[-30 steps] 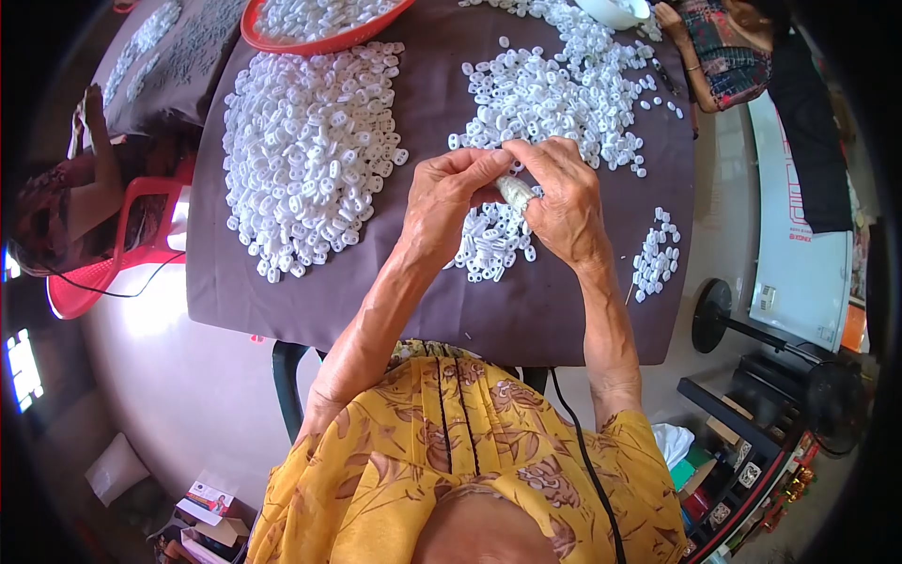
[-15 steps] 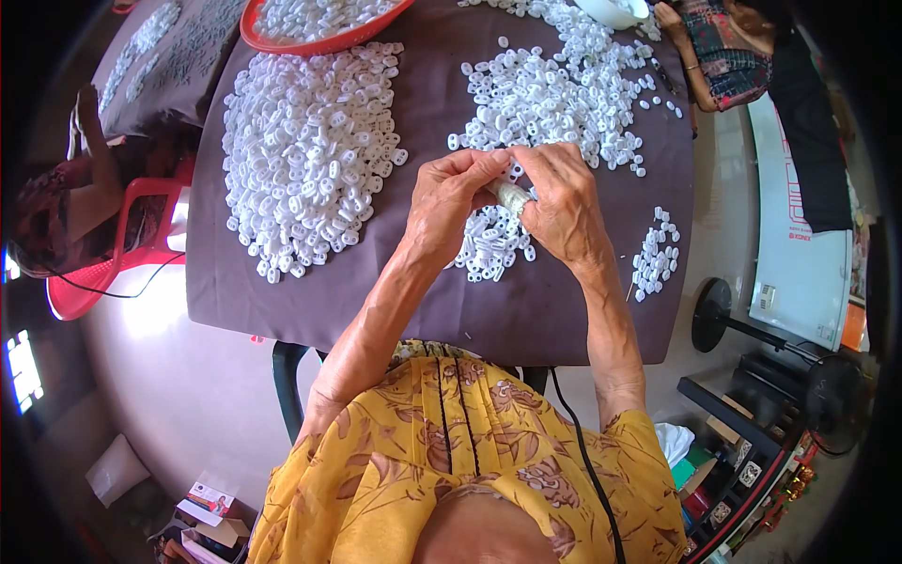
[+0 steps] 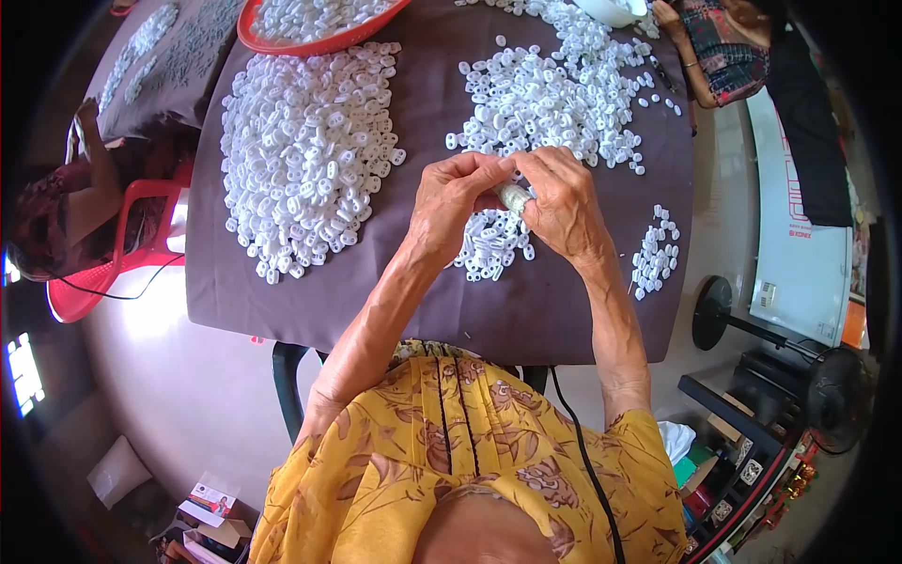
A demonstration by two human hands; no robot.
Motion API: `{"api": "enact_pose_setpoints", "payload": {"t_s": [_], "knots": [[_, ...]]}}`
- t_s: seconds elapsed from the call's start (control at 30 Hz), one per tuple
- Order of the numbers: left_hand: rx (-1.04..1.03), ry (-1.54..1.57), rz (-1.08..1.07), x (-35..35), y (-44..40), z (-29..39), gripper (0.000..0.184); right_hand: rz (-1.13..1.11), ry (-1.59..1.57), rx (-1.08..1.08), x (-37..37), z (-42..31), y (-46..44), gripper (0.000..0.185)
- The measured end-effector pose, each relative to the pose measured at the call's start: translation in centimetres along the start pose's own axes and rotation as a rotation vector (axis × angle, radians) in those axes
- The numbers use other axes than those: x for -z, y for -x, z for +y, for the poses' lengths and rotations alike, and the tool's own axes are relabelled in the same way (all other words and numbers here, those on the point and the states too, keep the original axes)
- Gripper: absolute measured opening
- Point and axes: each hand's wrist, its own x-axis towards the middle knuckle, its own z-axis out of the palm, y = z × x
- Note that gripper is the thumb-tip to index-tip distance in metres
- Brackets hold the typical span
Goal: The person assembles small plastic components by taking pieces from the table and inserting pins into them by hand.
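My left hand (image 3: pixel 451 195) and my right hand (image 3: pixel 561 199) meet at the fingertips above the table, both with fingers closed in a pinch. What they pinch is mostly hidden. Between them shows a pale, rounded, wrapped-looking thing (image 3: pixel 514 197); whether it is a taped finger or a held object I cannot tell. Just below lies a small heap of white oval plastic pieces with two holes (image 3: pixel 493 246). A larger spread of the same pieces (image 3: pixel 536 103) lies beyond my fingers, and a big pile (image 3: pixel 301 160) is to the left.
A red basin (image 3: pixel 324 42) of white pieces and a white bowl (image 3: pixel 615 11) stand at the far side of the brown-covered table (image 3: pixel 404 301). A small group of pieces (image 3: pixel 655 254) lies right. People sit at far right (image 3: pixel 733 56) and left (image 3: pixel 94 188), beside a red chair (image 3: pixel 122 249).
Both hands stay together in nearly the same place, with slight finger movement. A white piece seen by the fingertips before is now mostly out of sight.
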Motion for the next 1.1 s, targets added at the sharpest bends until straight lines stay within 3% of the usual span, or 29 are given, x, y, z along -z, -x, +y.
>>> {"api": "enact_pose_setpoints", "payload": {"t_s": [0.43, 1.1], "knots": [[0.071, -0.166, -0.033, 1.1, 1.8, -1.0, 0.018, -0.075, 0.018, 0.003, -1.1, -0.5, 2.3, 0.015], [0.163, -0.085, -0.014, 1.2, 3.1, -2.7, 0.017, -0.068, -0.052, 0.095, -2.1, 0.3, 4.5, 0.012]]}}
